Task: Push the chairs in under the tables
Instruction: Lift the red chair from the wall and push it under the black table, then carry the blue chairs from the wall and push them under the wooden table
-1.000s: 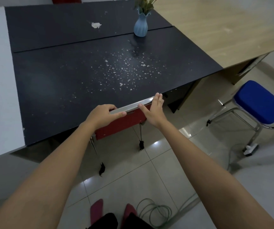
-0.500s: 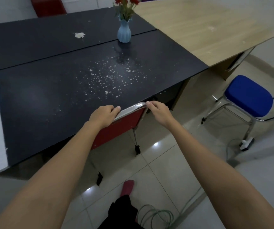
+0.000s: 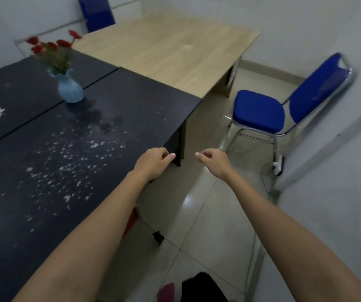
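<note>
A red chair (image 3: 131, 221) is tucked under the black table (image 3: 44, 160); only a sliver of red back and one black foot (image 3: 158, 237) show below my left forearm. A blue chair (image 3: 262, 114) with a chrome frame stands away from the wooden table (image 3: 175, 51), against the right wall. My left hand (image 3: 153, 163) hovers over the black table's near corner, fingers loosely curled, holding nothing. Over the floor, a short gap to its right, my right hand (image 3: 213, 161) is also curled and empty.
A blue vase with red flowers (image 3: 69, 88) stands on the black table, with white flecks scattered nearby. Another blue chair back (image 3: 96, 13) rises behind the wooden table. A cable and power strip (image 3: 278, 164) lie on the tiles by the right wall.
Both hands have let go of the red chair's chrome back rail and lifted away. The view has swung right, bringing the blue chair and wooden table toward the middle.
</note>
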